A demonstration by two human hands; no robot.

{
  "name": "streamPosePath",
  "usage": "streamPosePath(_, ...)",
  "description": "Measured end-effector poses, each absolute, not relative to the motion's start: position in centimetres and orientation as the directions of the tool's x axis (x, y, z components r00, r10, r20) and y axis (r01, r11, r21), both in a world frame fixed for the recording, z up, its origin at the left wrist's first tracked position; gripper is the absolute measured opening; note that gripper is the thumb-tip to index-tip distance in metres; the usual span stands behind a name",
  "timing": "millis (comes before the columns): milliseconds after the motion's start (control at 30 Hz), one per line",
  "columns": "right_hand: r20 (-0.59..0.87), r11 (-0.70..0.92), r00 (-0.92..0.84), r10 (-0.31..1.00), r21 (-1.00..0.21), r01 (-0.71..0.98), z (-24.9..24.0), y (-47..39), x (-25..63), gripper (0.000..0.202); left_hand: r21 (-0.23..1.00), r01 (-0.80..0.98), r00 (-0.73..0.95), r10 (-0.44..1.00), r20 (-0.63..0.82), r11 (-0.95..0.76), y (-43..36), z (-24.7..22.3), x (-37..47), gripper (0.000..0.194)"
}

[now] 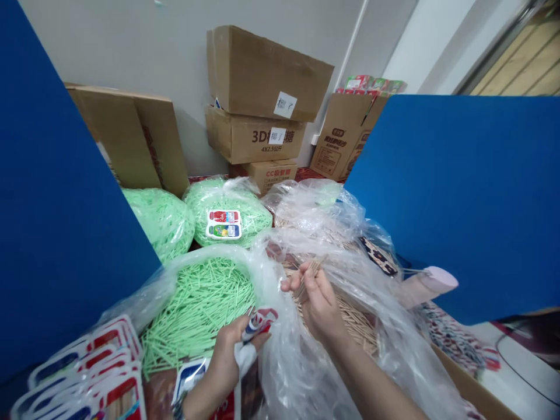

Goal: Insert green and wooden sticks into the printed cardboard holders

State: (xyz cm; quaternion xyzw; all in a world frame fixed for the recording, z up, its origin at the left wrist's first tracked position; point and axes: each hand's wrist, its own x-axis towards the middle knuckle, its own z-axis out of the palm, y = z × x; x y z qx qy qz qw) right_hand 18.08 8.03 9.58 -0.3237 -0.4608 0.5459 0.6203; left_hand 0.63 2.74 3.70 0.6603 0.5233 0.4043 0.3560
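Through the head camera I have the right hand (321,303) with its grip pinching a small bunch of sticks (314,269) between thumb and fingers, just above the brown pile (359,326) in an open plastic bag (284,356). The left hand (227,350) has its grip closed on a crumpled packet (263,319) in red and blue, at the near edge of the green pile (205,303); a white patch shows by the thumb, and I cannot tell whether it belongs to the packet. What worries me most is the bunch: such thin sticks, held near the fingertips, could fan out if the pinch loosens, and strays might land in the bag's folds or among the green ones. I cannot make out the packet's mouth, so any stick brought against it off-line might catch or bend. If I squeeze the left grip too hard, the packet could crease further; too slack, and it could twist away. The loose plastic rises between the hands, so a wrist could snag it and drag sticks along. At the lower left, the overlapping packets (83,379) look slippery to me, and a wide-swinging forearm could scatter them.
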Motion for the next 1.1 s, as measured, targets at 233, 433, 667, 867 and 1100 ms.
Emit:
streamPosePath(233, 0.418, 0.408, -0.018, 0.908, -0.895, -0.180, 10.1, 5.9, 14.5, 0.018, 0.767, 0.561, 0.111, 0.947, 0.302, -0.311, 2.8, 4.2, 1.1, 0.023)
streamPosePath(433, 0.348, 0.361, -0.160, 0.924, -0.931, 0.054, 8.7, 5.1, 14.7, 0.028, 0.794, 0.524, 0.094, 0.948, 0.305, -0.308, 2.8, 5.2, 0.9, 0.022)
streamPosePath(667, 0.375, 0.396, -0.187, 0.908, -0.914, 0.090, 7.4, 5.9, 17.1, 0.050, 0.832, 0.420, 0.147, 0.932, 0.332, -0.363, 2.7, 5.0, -0.7, 0.006)
streamPosePath(867, 0.286, 0.374, -0.376, 0.882, -0.908, 0.188, 6.9, 6.3, 16.2, 0.029, 0.959, 0.226, 0.085, 0.984, 0.157, -0.173, 2.5, 4.9, -1.3, 0.014)
streamPosePath(1100, 0.175, 0.295, -0.514, 0.840, -0.942, 0.162, 6.9, 6.0, 14.9, 0.030, 0.996, 0.043, -0.056, 0.996, -0.076, 0.079, 0.0, 3.8, -5.0, 0.025)
